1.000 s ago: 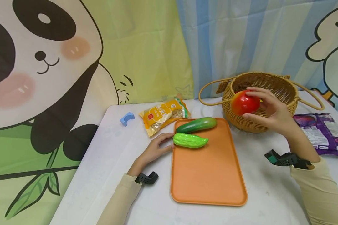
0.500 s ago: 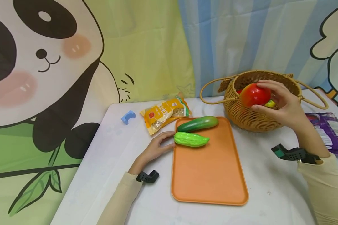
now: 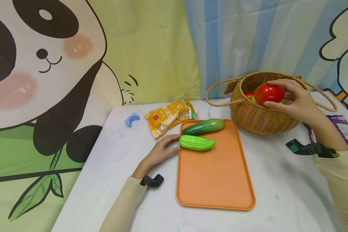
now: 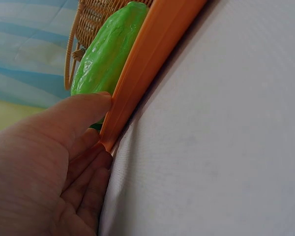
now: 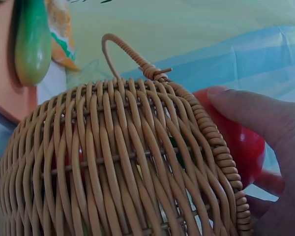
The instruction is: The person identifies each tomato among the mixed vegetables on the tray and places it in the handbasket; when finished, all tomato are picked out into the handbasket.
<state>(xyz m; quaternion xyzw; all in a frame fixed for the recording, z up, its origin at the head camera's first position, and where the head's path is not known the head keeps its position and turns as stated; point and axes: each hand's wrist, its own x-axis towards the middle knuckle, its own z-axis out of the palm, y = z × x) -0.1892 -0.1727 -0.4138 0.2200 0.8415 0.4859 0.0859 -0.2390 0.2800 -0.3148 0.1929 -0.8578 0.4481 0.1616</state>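
Note:
My right hand (image 3: 301, 101) holds a glossy red fruit (image 3: 268, 93) between thumb and fingers, over the mouth of a wicker basket (image 3: 264, 120). In the right wrist view that red fruit (image 5: 238, 142) shows just beyond the basket's woven rim (image 5: 221, 147). Inside the basket lie more red and yellow pieces, partly hidden. My left hand (image 3: 159, 153) rests at the left edge of an orange tray (image 3: 214, 180), its fingertips touching the rim. On the tray lie a light green bitter gourd (image 3: 197, 142), close to those fingertips, and a dark green cucumber (image 3: 203, 127).
Behind the tray lies a yellow food packet (image 3: 171, 116), with a small blue curved block (image 3: 132, 120) to its left. A purple packet (image 3: 343, 127) is partly covered by the right forearm. Basket handles (image 3: 217, 104) stick out sideways. A printed curtain hangs behind the table.
My right hand has carried the red fruit rightward and slightly up, from the basket's front left side to over its opening. The left hand stays at the tray's edge.

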